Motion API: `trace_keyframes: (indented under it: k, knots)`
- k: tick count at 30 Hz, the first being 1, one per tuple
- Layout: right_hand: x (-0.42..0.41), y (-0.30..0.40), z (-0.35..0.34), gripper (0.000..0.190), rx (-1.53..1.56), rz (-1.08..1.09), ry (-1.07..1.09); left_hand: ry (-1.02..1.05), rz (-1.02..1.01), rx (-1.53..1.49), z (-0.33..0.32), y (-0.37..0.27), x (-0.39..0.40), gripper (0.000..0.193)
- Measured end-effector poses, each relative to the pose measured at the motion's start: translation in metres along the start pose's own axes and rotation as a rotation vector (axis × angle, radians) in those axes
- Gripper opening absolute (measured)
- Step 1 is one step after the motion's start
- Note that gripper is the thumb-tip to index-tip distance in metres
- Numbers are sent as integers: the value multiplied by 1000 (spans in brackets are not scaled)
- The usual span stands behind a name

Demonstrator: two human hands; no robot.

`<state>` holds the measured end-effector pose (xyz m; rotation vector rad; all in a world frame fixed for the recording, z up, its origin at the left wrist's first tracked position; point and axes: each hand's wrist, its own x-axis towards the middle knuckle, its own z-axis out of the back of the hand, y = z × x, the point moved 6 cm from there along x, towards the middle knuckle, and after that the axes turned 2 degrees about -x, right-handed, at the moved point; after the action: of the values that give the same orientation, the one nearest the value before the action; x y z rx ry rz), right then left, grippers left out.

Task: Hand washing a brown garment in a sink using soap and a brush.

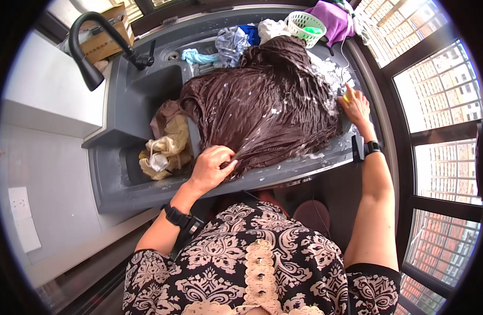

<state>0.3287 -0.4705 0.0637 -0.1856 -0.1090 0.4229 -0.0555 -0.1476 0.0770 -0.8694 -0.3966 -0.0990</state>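
Observation:
A wet, dark brown cloth (261,106) lies spread and wrinkled over the grey sink's drainboard, with flecks of white suds on it. My left hand (213,167) pinches a gathered fold at its near left edge. At the cloth's right edge, my right hand (355,106) holds a small yellow bar (347,95), probably soap, mostly hidden under the fingers. White foam (334,75) covers the board just beyond that hand. In the basin to the left sits a bunched beige and yellowish garment (168,143).
A black faucet (107,43) arches over the basin at the left. Along the back are a light blue cloth (200,57), a grey-blue cloth (231,45), a white cloth (273,28), a white plastic basket (304,25) and a purple cloth (332,19). Barred windows (438,78) flank the right side.

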Motion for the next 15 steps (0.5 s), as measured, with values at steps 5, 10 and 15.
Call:
trace_keyframes:
  k: [5, 10, 15]
  knots:
    - [-55, 127, 58, 58, 294, 435, -228, 107, 165, 231, -3, 2, -7, 16]
    - [-173, 281, 88, 30, 283, 985, -274, 177, 134, 276, 6, 11, -28, 22]
    - [-26, 143, 57, 20, 278, 215, -553, 259, 69, 312, 13, 0, -24, 16]
